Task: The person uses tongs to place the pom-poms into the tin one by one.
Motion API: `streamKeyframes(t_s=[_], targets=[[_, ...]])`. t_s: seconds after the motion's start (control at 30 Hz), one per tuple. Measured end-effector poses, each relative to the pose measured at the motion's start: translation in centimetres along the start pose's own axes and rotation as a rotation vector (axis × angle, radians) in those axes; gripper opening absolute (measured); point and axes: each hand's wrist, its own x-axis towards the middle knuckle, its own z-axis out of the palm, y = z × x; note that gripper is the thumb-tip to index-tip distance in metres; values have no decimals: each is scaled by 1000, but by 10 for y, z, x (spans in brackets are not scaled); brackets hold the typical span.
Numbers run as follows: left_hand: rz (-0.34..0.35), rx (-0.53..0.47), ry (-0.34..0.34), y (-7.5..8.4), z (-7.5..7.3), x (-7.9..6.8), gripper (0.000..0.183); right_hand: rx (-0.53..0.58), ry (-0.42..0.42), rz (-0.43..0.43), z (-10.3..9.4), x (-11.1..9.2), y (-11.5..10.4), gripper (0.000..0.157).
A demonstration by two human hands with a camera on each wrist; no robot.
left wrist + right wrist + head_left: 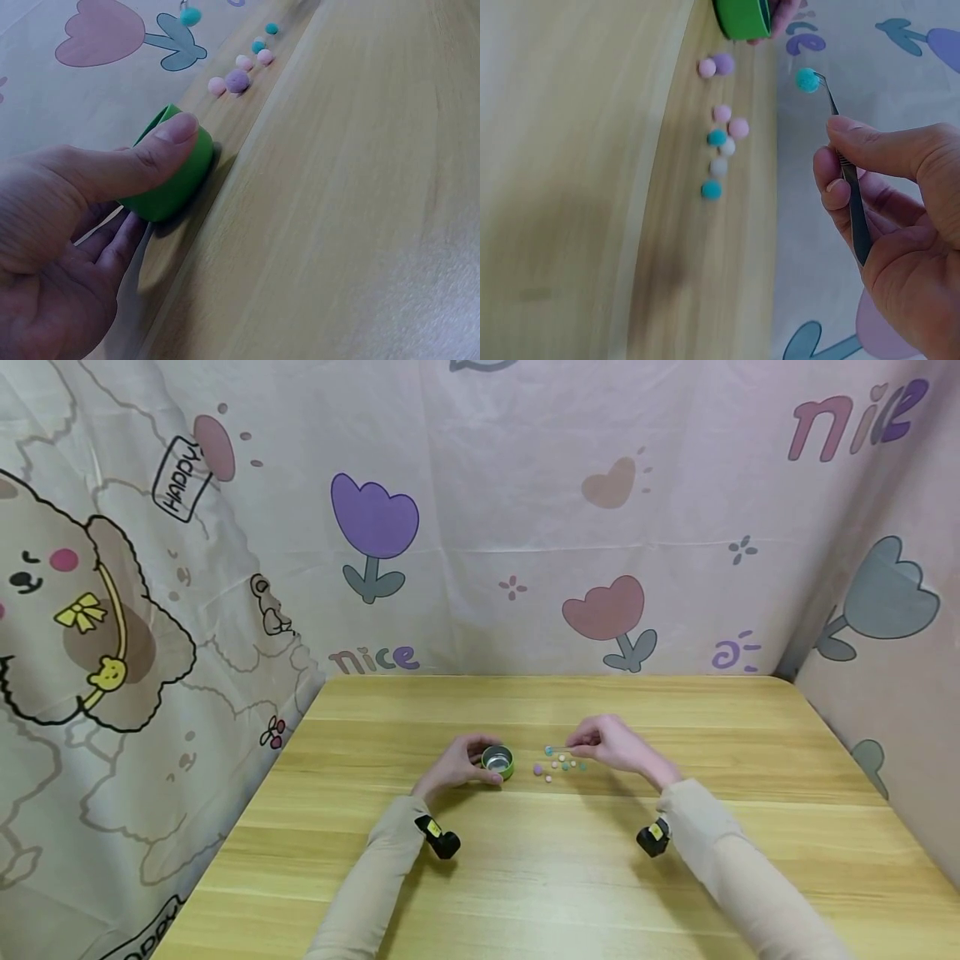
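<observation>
My left hand [456, 767] grips a small round green tin [180, 180], thumb on the near side and fingers around the far side. The tin stands upright on the table, and its silvery inside shows in the head view. My right hand [617, 746] pinches dark metal tweezers [851, 187] between thumb and fingers. Their bent tips hold a turquoise pom-pom [807, 80] in the air, right of the tin. Below it several loose pom-poms lie on the wood, among them a larger purple one [723, 64], a pink one [738, 128] and a turquoise one [711, 189].
The wooden table [525, 877] reaches back to a printed cloth [480, 527] hung behind it, with more cloth along the left and right sides. Each sleeve's wrist carries a black camera, one on the left [442, 842], one on the right [654, 837].
</observation>
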Motion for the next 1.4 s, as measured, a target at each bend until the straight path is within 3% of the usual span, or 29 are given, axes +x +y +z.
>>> streamKeyframes(t_s=[0.47, 0.97, 1.4], targets=[[1, -1, -5, 3, 0, -2, 65, 7, -33, -87, 22, 28, -15, 9], [9, -54, -27, 2, 0, -1, 63, 59, -87, -42, 38, 46, -23, 11], [19, -30, -13, 4, 1, -2, 62, 25, -91, 0, 48, 54, -23, 11]])
